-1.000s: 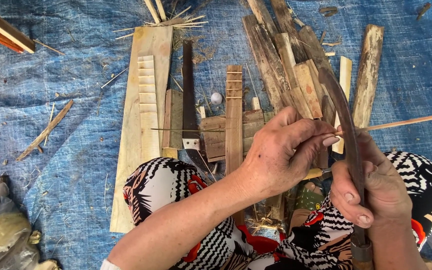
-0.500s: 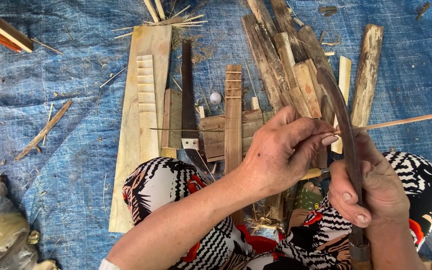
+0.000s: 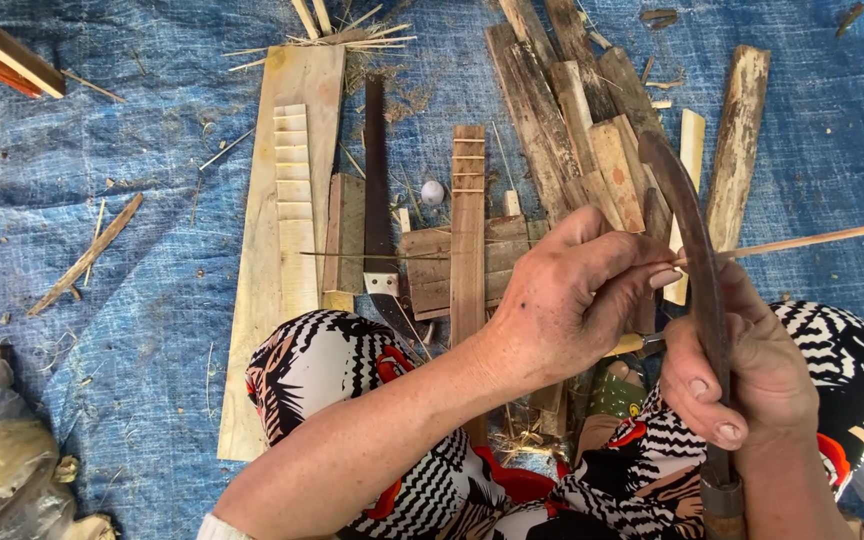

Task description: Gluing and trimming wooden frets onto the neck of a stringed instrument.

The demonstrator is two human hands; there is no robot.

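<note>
Down over the lap, both hands work close together above the patterned black, white and red cloth [image 3: 322,370] that covers the knees. The left hand [image 3: 572,300] reaches across from the lower left, its grip closed, finger and thumb pinched on the thin bamboo stick [image 3: 812,240], which runs off to the right edge of the view. The right hand [image 3: 752,375] has its grip closed around the handle of a long curved knife [image 3: 687,220]; the dark blade rises up and away from the fist and crosses the stick just beside the left fingertips [image 3: 664,278], touching it there as far as can be told.

Beyond the hands, on the blue tarp [image 3: 102,150], lie weathered wood pieces [image 3: 552,110] in a loose pile, a pale plank [image 3: 282,90] with a notched strip [image 3: 292,180] on it, a dark handsaw blade [image 3: 376,170] and a narrow slat [image 3: 468,230] pointing toward the knees. A small white ball [image 3: 433,192] sits between the saw and the slat. A crumpled plastic bag [image 3: 2,470] lies at the lower left.
</note>
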